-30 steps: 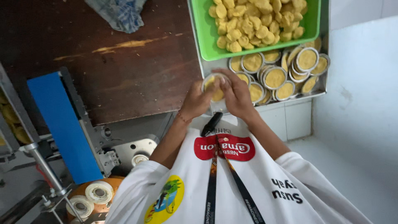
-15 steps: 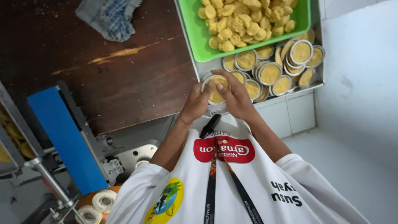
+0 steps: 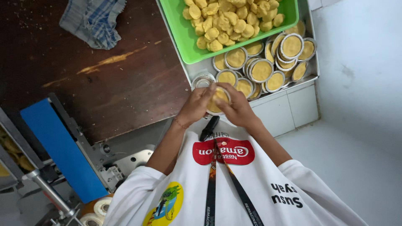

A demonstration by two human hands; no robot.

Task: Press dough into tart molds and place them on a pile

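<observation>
My left hand [image 3: 196,105] and my right hand [image 3: 237,109] are together on one small round foil cup [image 3: 218,99] filled with yellow dough, held just above the near edge of a metal tray [image 3: 310,71]. Fingers of both hands press on the cup's rim and filling. Several filled foil cups [image 3: 262,70] lie stacked and overlapping in the tray. An empty cup [image 3: 202,80] sits just beyond my left hand. A green tray [image 3: 184,37] heaped with yellow dough pieces [image 3: 228,21] rests on the far part of the metal tray.
A dark wooden table [image 3: 104,79] carries a checked cloth [image 3: 93,20] at its far left. A blue-topped metal machine [image 3: 58,146] stands at the lower left, with tape rolls [image 3: 99,206] below it. White tiled wall and floor [image 3: 360,104] lie to the right.
Both hands stay on the same cup, working it in place with small finger movements. The view has shifted slightly, so the trays sit a little higher and to the right.
</observation>
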